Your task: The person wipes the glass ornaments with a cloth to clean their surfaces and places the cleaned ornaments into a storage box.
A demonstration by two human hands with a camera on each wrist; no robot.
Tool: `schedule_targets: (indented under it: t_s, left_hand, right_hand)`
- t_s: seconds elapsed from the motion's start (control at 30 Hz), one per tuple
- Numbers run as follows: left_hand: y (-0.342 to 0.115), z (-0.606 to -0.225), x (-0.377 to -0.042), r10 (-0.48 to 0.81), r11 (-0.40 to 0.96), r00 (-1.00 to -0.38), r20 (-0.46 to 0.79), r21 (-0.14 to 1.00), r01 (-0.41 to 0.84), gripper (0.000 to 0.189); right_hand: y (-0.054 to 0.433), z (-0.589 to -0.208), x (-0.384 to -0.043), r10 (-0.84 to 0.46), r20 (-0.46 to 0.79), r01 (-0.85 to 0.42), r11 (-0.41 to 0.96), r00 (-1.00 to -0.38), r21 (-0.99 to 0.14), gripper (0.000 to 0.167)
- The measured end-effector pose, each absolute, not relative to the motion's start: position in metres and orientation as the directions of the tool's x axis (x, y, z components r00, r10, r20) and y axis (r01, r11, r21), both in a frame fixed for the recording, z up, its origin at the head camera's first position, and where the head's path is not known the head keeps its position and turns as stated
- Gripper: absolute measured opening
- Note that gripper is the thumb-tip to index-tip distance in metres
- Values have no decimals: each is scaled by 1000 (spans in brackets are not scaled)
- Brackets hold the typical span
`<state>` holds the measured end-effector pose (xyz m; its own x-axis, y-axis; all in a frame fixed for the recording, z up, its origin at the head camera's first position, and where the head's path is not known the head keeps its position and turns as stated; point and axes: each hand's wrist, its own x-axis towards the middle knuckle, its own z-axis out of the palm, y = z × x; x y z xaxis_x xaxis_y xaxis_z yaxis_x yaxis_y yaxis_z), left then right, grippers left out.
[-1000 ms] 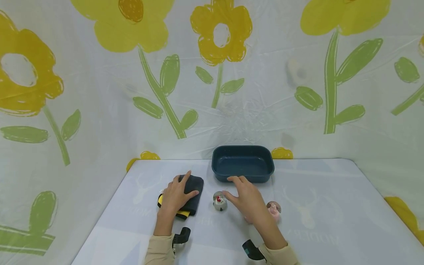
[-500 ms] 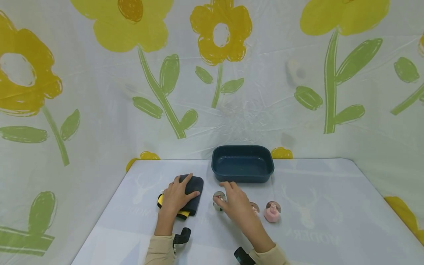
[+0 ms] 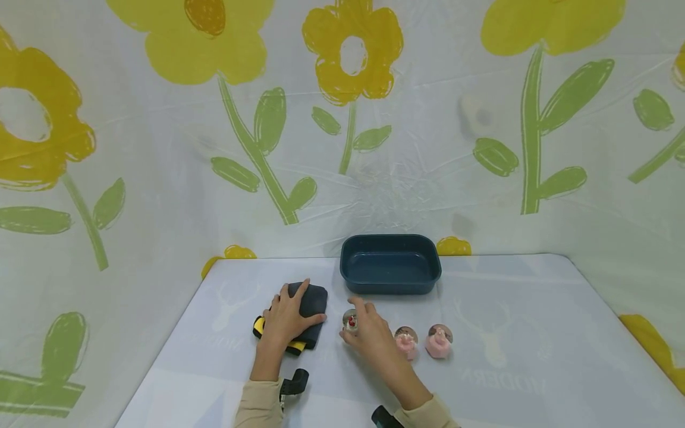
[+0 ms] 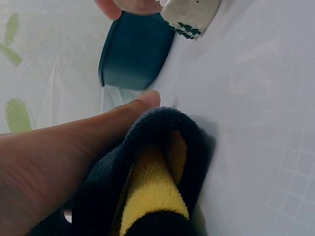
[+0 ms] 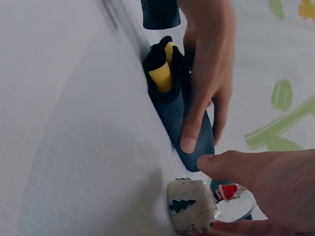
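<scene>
A: Who is at the counter [image 3: 508,351]?

B: A person in beige sleeves, both forearms rising from the bottom of the head view. The left hand [image 3: 286,321] lies palm down, left of the frame's lower centre, over a folded dark cloth [image 3: 314,303] with a yellow lining [image 4: 156,196].

A: And its grip?

B: Spread wide, thumb pointing right and fingers fanned toward the top of the frame, resting on the cloth and curled round nothing.

A: The right hand [image 3: 374,336]?

B: It slants in from the lower right, wrist low, reaching up and left to a small snow globe [image 3: 350,321] at the lower centre of the frame. The globe stands upright on the counter, a red figure [image 5: 227,191] inside, a dark green tree [image 5: 182,205] on its pale base.

A: Has it hold of the globe?

B: The grip is parted, thumb and fingers bent to either side. In the right wrist view the thumb tip sits apart from the globe; whether the other fingers touch it, I cannot tell.

A: Nearby?

B: Two pink snow globes, one [image 3: 407,345] just right of that hand, another [image 3: 439,343] beside it. A dark blue rectangular basin [image 3: 390,286] sits above, near mid-frame.
</scene>
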<state>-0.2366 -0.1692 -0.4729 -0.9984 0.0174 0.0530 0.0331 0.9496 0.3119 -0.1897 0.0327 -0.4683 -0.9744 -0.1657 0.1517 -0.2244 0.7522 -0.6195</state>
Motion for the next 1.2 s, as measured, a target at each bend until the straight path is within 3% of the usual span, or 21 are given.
schedule_targets:
  t_s: [0.5,0.77,1.2]
  left_hand:
    - [-163,-471,-239,-6,940,-1000,16,341,-1,90]
    - [-158,-471,-238,-12,929,-999,30,371,0,81]
    - [-155,-471,-241,-5,917,-994,107,398,38,70]
  right_hand:
    - [35,-480,-192,-212,181,-276,805,-960,-525,62]
    - [37,-483,-192,-245,255,-342,810,-935,-476,62]
    - [39,-473,-196,-243,217,-323,792,-945,-517,65]
